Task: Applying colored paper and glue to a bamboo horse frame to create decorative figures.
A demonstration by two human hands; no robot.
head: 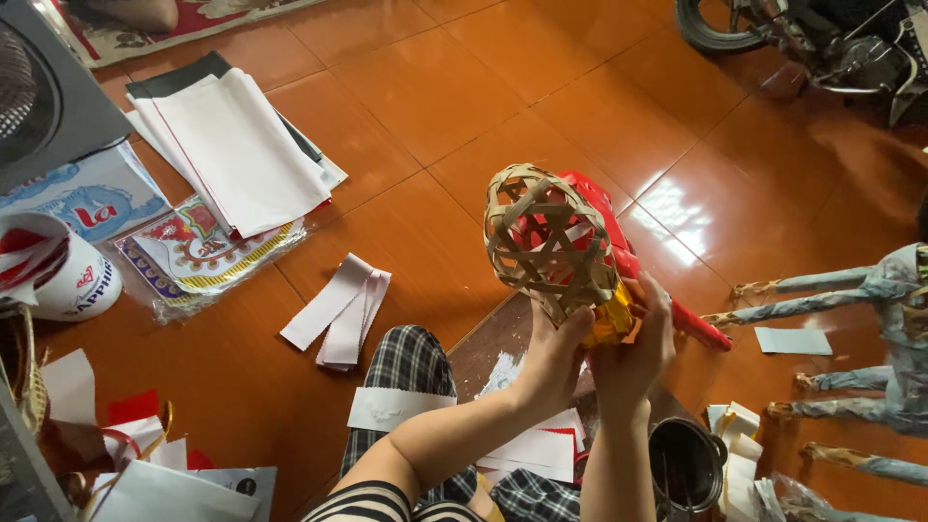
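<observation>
Holding a woven bamboo frame point(549, 237) up over the lap, the person grips it from below with both hands. The left hand point(553, 356) is clenched around the narrow lower end of the lattice, thumb pressed against the strips. The right hand point(640, 340) closes on the same end from the other side, its fingers wrapped over a patch of shiny yellow paper point(611, 324) and touching the red paper covering point(619, 246) that runs along the far side of the frame.

Judging by what shows, the work is partly done: the bamboo skeleton is fully woven, and red paper already lines its back and trails off to a point toward the right, but the near face of the lattice is still bare, so much of the covering seems left to do.

Supplies lie around on the orange tiled floor point(435, 87). White paper strips point(340, 311) sit just left of the checked trouser knee, a stack of white sheets point(237, 145) rests farther left on printed paper packets, and more cut white pieces lie under the forearms. A small metal pot point(684, 462) stands by the right elbow. At the right edge, paper-wrapped stick figures point(860, 290) lie well apart from the hands.
</observation>
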